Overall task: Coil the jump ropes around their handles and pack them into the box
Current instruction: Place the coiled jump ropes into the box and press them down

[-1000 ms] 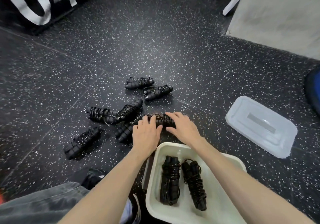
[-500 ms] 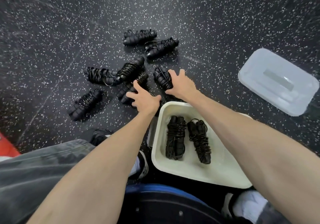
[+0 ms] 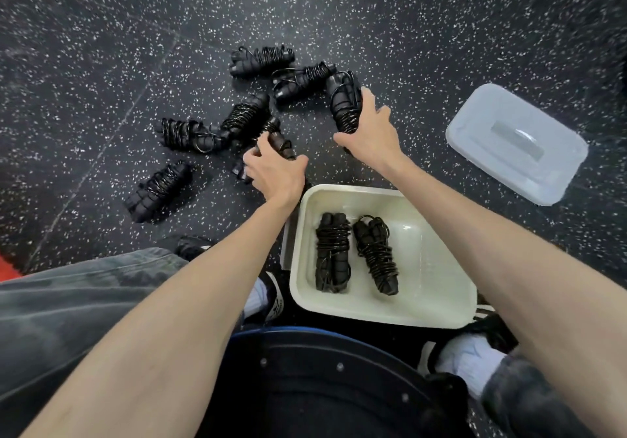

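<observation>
I am packing: my right hand (image 3: 369,134) is grasping a coiled rope bundle (image 3: 344,105) at upper centre, while my left hand (image 3: 274,174) is curling round another bundle (image 3: 276,139) on the floor (image 3: 101,30). Next I am lowering both into the box (image 3: 437,268) at lower centre without loosening the coils. Two bundles are lying inside; five, I think, are waiting loose on the floor.
</observation>
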